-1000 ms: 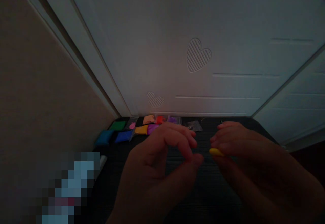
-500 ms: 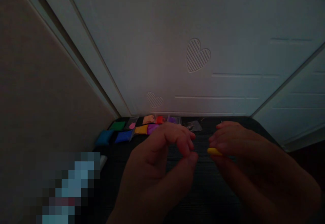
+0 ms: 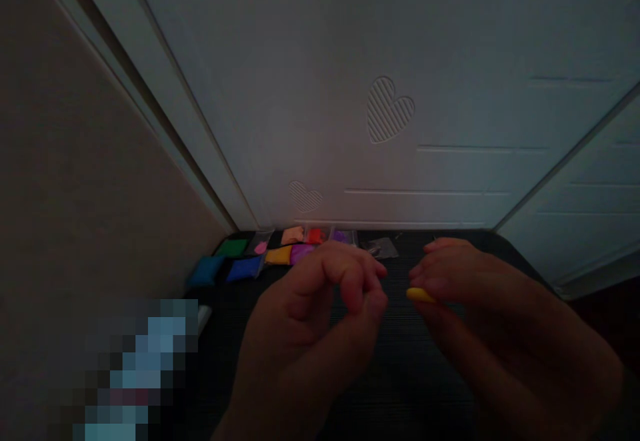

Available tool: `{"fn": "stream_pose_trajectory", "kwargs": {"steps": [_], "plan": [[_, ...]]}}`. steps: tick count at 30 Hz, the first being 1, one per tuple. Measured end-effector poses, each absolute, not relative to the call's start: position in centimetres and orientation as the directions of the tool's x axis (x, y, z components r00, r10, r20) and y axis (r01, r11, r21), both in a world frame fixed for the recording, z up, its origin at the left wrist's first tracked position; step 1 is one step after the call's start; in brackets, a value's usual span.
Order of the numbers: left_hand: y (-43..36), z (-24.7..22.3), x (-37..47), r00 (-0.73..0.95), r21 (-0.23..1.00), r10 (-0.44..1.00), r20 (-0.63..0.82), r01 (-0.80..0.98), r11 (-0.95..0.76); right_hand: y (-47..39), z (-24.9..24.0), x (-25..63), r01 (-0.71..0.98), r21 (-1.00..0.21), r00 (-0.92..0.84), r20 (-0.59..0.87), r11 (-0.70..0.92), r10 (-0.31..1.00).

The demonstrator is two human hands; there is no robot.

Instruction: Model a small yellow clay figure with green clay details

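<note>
Shifted leftward, the yellow piece (image 3: pixel 420 294) juts from the right hand (image 3: pixel 515 331), whose grip pinches it.

The inner end of the yellow piece (image 3: pixel 419 294) is hidden between the fingers of my right hand (image 3: pixel 520 334), whose palm is lost in shadow. Whether anything small sits between the fingertips of my left hand (image 3: pixel 310 324), I can't tell. That hand covers part of the purple packet (image 3: pixel 301 254). What the clear bag (image 3: pixel 386 248) contains is too small to make out. Coarse squares blur the pale object (image 3: pixel 153 354) at lower left, and the lower edge cuts off my left forearm.
</note>
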State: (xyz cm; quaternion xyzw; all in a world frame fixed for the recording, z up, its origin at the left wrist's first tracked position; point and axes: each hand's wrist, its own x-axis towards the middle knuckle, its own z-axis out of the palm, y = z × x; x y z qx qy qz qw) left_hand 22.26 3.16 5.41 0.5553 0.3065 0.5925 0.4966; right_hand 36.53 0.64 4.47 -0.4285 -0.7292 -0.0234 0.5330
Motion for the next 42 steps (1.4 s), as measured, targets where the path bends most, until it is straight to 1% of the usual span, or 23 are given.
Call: {"fn": "stream_pose_trajectory", "kwargs": {"steps": [5, 11, 17, 19, 22, 23, 26, 27, 36, 42], "plan": [[3.1, 5.5, 22.3, 0.087, 0.914, 0.925, 0.37, -0.21, -0.346, 0.6, 4.4, 36.5, 0.651, -0.419, -0.054, 0.806, 0.633, 0.589], [3.1, 5.4, 22.4, 0.096, 0.908, 0.918, 0.386, -0.214, -0.359, 0.7, 4.4, 36.5, 0.656, -0.411, -0.054, 0.811, 0.633, 0.583], [3.1, 5.4, 22.2, 0.099, 0.913, 0.923, 0.372, -0.221, -0.344, 0.6, 4.5, 36.6, 0.652, -0.392, -0.073, 0.82, 0.649, 0.568], [3.3, 5.4, 21.9, 0.137, 0.915, 0.918, 0.371, -0.222, -0.337, 0.6, 4.6, 36.6, 0.655, -0.386, -0.083, 0.818, 0.65, 0.569], [3.7, 5.4, 21.5, 0.268, 0.923, 0.888, 0.373, -0.202, -0.327, 0.6, 4.7, 36.5, 0.66, -0.395, -0.087, 0.805, 0.64, 0.586], [3.7, 5.4, 21.5, 0.278, 0.924, 0.885, 0.373, -0.199, -0.327, 0.6, 4.8, 36.5, 0.661, -0.395, -0.09, 0.803, 0.638, 0.589], [3.4, 5.5, 22.0, 0.138, 0.919, 0.921, 0.365, -0.214, -0.332, 0.6, 4.8, 36.5, 0.662, -0.39, -0.098, 0.802, 0.64, 0.589], [3.3, 5.5, 22.2, 0.115, 0.918, 0.925, 0.362, -0.217, -0.333, 0.6, 4.8, 36.5, 0.662, -0.389, -0.097, 0.803, 0.641, 0.588], [2.9, 5.5, 22.4, 0.099, 0.913, 0.926, 0.365, -0.232, -0.335, 0.6, 4.7, 36.5, 0.66, -0.384, -0.094, 0.811, 0.646, 0.578], [2.8, 5.5, 22.4, 0.115, 0.915, 0.921, 0.372, -0.213, -0.343, 0.5, 4.7, 36.4, 0.642, -0.412, -0.084, 0.8, 0.646, 0.594]]}}
